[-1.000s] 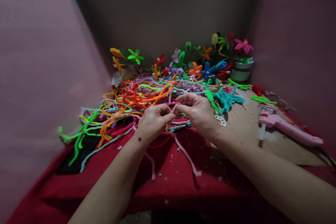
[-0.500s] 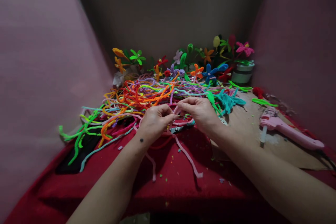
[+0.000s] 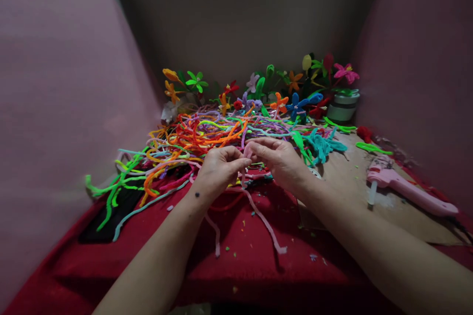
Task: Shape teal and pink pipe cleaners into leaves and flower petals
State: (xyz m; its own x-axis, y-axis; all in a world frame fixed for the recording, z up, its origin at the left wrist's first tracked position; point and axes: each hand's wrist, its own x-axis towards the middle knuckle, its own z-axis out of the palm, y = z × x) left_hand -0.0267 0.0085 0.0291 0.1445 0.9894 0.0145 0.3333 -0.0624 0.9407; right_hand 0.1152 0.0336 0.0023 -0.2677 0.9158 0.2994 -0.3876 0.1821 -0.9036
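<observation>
Both hands meet over the front of the table, pinching a pink fuzzy stem (image 3: pixel 249 150) between them. My left hand (image 3: pixel 220 170) has thumb and forefinger closed on its lower part. With its fingertips, my right hand (image 3: pixel 283 160) grips the upper part, which bends into a small loop. Two more pink lengths, one of them a long pink stem (image 3: pixel 264 221), trail on the red cloth below the hands. Just behind lies a tangled heap of colourful fuzzy stems (image 3: pixel 207 133).
A pink glue gun (image 3: pixel 410 189) rests on a brown board (image 3: pixel 347 197) at the right. Teal fuzzy pieces (image 3: pixel 321 145) lie beside the heap. Fuzzy flowers and a pale green pot (image 3: pixel 343 107) stand at the back. A black flat object (image 3: pixel 99 226) is at the left.
The pink stem between my fingertips now curves into a tighter loop. My right hand has shifted slightly, and the whole view has moved a little.
</observation>
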